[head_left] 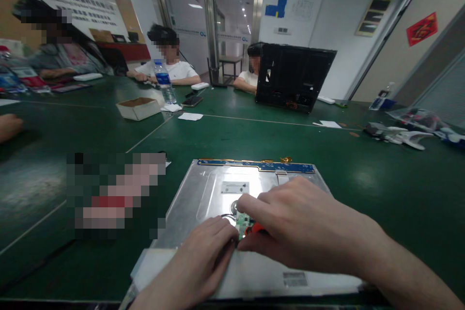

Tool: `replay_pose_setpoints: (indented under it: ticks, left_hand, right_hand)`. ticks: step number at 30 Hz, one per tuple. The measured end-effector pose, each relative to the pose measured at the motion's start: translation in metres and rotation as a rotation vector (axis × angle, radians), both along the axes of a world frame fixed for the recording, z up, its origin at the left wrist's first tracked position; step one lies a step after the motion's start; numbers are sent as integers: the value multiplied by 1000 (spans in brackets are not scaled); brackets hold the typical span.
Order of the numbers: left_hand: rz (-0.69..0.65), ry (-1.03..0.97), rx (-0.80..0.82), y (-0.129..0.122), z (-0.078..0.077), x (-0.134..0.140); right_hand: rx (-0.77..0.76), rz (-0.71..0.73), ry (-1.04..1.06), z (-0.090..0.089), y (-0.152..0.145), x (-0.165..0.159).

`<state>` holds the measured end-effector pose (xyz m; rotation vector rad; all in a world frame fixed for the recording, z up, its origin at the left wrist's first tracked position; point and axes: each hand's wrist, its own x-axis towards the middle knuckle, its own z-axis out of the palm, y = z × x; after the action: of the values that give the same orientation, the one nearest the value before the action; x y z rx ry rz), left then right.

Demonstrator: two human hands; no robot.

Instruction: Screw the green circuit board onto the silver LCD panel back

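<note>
A flat silver display panel [185,208] lies back side up on the table before me, with a blue circuit strip [232,164] along its far edge. Near its middle is a small green circuit board [242,218]. My left hand [210,247] rests on the panel at the board's left edge, fingers curled together beside a dark cable [228,216]; what they pinch is hidden. Over the board, my right hand [301,223] is closed on a red-and-black tool [255,228], mostly covered by the fingers, so its exact kind does not show.
The green table [254,135] bears a blurred-out item [119,193] at left, an open cardboard box [138,108], a water bottle [164,82] and a phone [192,101]. A black monitor housing [294,77] stands across. White-handled tools [399,135] lie at right. Several people sit around.
</note>
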<state>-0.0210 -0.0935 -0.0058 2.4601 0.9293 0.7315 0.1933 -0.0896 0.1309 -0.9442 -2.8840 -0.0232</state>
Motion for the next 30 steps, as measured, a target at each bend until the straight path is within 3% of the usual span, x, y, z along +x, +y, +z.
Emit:
replay_pose_setpoints:
  ticks: [8, 17, 24, 30]
  left_hand:
    - [-1, -9, 5, 1, -1, 0]
    - [-5, 0, -15, -1, 1, 0]
    - [13, -3, -12, -1, 1, 1]
    - [-9, 9, -20, 0, -1, -1]
  right_hand:
    - [-69, 51, 39, 6, -2, 2]
    - [-10, 9, 0, 1, 2, 2]
    - [-72, 88, 32, 7, -2, 1]
    - [-38, 56, 14, 3, 0, 1]
